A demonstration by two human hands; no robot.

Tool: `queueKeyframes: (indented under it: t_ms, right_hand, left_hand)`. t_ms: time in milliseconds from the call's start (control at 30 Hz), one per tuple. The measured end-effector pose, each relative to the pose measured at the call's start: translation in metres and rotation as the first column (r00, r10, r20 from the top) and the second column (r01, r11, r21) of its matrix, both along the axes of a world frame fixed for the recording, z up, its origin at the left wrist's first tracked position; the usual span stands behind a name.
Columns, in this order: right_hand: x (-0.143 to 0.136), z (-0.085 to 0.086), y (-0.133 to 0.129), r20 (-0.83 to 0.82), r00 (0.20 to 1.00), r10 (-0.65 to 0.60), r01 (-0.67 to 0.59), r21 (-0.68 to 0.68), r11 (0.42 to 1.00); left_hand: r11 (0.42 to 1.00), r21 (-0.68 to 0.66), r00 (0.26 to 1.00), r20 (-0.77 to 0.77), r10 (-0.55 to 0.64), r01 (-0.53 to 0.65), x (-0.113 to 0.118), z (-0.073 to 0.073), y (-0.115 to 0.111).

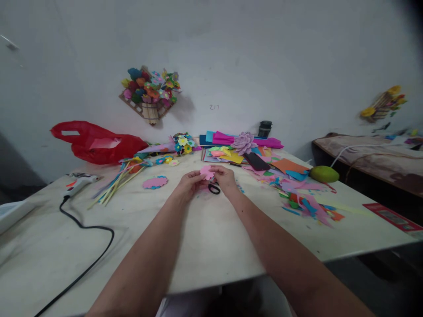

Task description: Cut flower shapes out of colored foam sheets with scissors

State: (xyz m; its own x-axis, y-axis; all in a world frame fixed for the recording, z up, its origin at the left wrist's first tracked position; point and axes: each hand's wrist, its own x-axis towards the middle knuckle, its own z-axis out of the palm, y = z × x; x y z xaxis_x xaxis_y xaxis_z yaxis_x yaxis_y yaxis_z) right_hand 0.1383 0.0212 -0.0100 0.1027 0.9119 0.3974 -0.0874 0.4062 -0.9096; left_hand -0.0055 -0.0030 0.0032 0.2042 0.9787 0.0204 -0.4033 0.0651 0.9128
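Between my two hands is a small pink flower cutout point(207, 172) with a scalloped edge. My left hand point(191, 184) pinches its left side, and my right hand point(225, 177) has its fingers closed on the right side. Just below the cutout, a black scissor handle point(214, 189) shows near my right hand; the blades are mostly hidden, and I cannot tell whether that hand touches them. To the left on the table lies a pink scalloped piece point(155, 182) with blue edges beneath it.
A glue gun point(79, 185) with a black cord lies left, near paper strips point(114, 187) and a red plastic bag point(99, 143). Coloured sheets point(231, 156), a dark phone point(257, 161) and a purple flower point(243, 142) sit behind. Scraps point(307, 202) and a green mango-like fruit point(324, 174) are right.
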Motion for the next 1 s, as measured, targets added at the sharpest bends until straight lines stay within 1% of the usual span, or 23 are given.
queueKeyframes:
  t_ms: [100, 167, 300, 400, 500, 600, 700, 800, 933, 1000]
  right_hand:
    - [-0.0008, 0.0023, -0.0024, 0.012, 0.999, -0.036, 0.037, -0.047, 0.998]
    - [-0.0007, 0.0033, -0.0037, 0.028, 0.999, -0.025, 0.026, -0.044, 0.999]
    - [0.0011, 0.0019, -0.0031, 0.064, 0.998, -0.008, 0.007, 0.016, 1.0]
    - [0.0028, 0.0004, -0.0011, 0.083, 0.996, -0.034, 0.027, 0.079, 0.997]
    - [0.0039, 0.0015, -0.0004, 0.097, 0.993, -0.071, 0.058, 0.129, 0.99]
    - [0.0041, 0.0044, -0.0012, 0.079, 0.993, -0.083, 0.07, 0.152, 0.986]
    - [0.004, 0.0066, -0.0026, 0.072, 0.995, -0.068, 0.058, 0.136, 0.989]
    - [0.0038, 0.0067, -0.004, 0.089, 0.995, -0.046, 0.034, 0.133, 0.991]
    - [0.0028, 0.0044, -0.004, 0.094, 0.995, -0.016, 0.0, 0.161, 0.987]
    - [0.0039, 0.0041, -0.002, 0.073, 0.997, -0.016, 0.005, 0.141, 0.99]
  left_hand:
    - [0.998, -0.065, 1.0, -0.002, 0.012, -0.012, -0.0009, 0.0015, 0.001]
    - [0.996, -0.093, 1.0, 0.012, 0.007, -0.006, -0.0012, 0.0017, 0.002]
    - [0.991, -0.134, 0.999, 0.054, 0.008, -0.001, -0.0013, 0.0026, 0.0025]
    - [0.985, -0.175, 0.995, 0.1, 0.01, 0.007, -0.0017, 0.0049, 0.0006]
    - [0.982, -0.189, 0.991, 0.133, -0.004, 0.029, -0.0022, 0.0074, -0.002]
    - [0.982, -0.183, 0.992, 0.124, -0.028, 0.051, -0.0023, 0.0074, -0.0028]
    - [0.985, -0.162, 0.995, 0.091, -0.041, 0.055, -0.0018, 0.0047, -0.0016]
    - [0.993, -0.116, 0.997, 0.082, 0.004, 0.005, -0.0009, 0.0016, -0.0002]
    - [0.996, -0.068, 0.993, 0.1, 0.064, -0.057, 0.0006, -0.0006, 0.0004]
    - [0.994, -0.053, 0.991, 0.089, 0.098, -0.093, 0.0007, -0.001, 0.0008]
